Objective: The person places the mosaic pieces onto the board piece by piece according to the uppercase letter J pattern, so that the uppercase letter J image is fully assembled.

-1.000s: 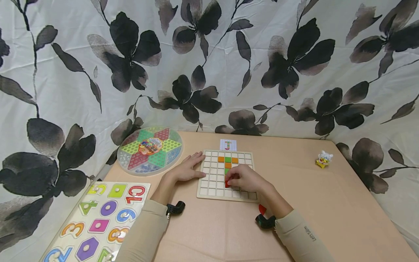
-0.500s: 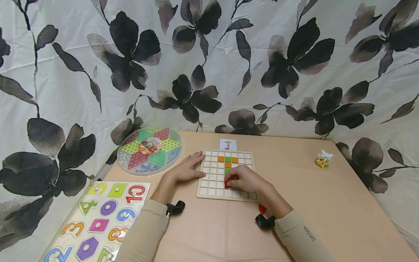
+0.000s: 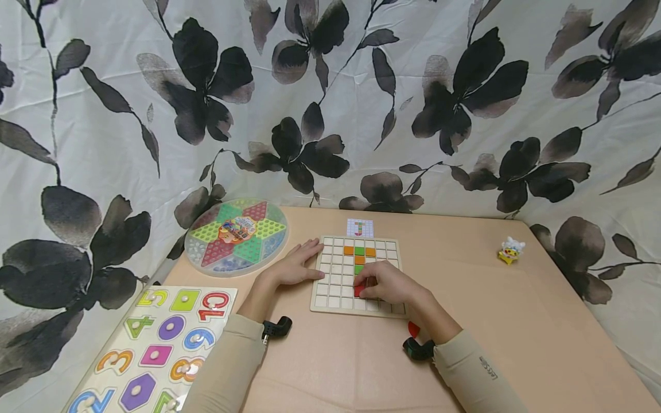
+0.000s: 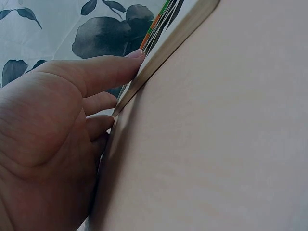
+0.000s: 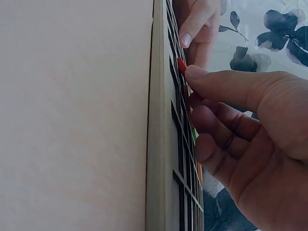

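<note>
A wooden grid board [image 3: 330,304] with square cells lies on the table. Orange tiles [image 3: 370,252] and green tiles [image 3: 358,251] sit in some of its upper middle cells. My right hand [image 3: 387,282] is over the lower middle of the board, pinching a red tile [image 5: 182,66] between thumb and fingers at a cell. The fingers partly cover this tile and cells around it. At the board's left edge, my left hand [image 3: 296,267] rests with extended fingers; its thumb touches the rim in the left wrist view.
A small pattern card [image 3: 360,228] lies behind the board. A round star-patterned game board [image 3: 268,252] and a number-and-shape puzzle [image 3: 170,310] are at left. Part of a red piece [image 3: 413,329] shows beside my right wrist. A small toy figure [image 3: 510,250] stands far right.
The red tile has tipped from more upright to flatter against the board, and more of its face shows. My right thumb and fingers shifted slightly; my left hand has stayed put.
</note>
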Tool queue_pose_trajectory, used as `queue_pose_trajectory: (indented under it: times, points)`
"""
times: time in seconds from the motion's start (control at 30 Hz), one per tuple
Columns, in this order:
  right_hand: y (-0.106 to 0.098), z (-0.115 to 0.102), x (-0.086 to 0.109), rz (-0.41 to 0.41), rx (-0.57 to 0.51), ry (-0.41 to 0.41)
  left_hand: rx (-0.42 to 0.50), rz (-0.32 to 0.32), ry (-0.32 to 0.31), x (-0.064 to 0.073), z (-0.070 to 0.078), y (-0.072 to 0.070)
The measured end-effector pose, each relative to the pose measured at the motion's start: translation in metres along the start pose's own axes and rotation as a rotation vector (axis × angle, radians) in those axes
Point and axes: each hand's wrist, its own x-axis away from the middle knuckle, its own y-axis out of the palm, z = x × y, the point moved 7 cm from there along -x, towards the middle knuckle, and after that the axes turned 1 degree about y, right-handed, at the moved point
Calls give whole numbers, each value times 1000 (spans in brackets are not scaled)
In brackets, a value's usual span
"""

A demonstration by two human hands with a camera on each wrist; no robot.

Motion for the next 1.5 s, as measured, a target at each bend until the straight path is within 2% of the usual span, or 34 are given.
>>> queue_pose_trajectory:
  times: [0.7, 1.5]
  points:
    - [1, 2, 1, -11, 160, 0, -4, -6, -7, 0, 0, 1]
    - [1, -2, 3, -40, 152, -23, 0, -4, -13, 0, -2, 1]
